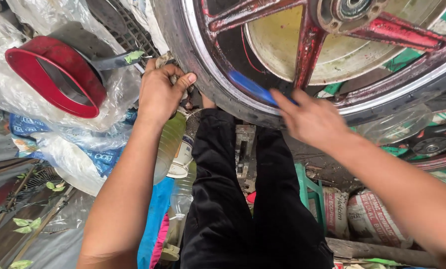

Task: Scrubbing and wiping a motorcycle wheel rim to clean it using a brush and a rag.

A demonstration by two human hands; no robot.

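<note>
left hand [159, 90] fisted on tyre [193, 60] edge | right hand [310, 119] pinching blue tool [250, 87], axis up-left along red wheel [307, 45] rim, right nearer

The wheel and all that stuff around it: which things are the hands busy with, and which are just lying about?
In use:
- red-spoked wheel with its tyre
- blue tool, in the right hand
- left hand, gripping the tyre's edge

Lying about:
- red-rimmed cover
- plastic sheeting
- plastic bottle
- green stool
- printed sacks
</note>
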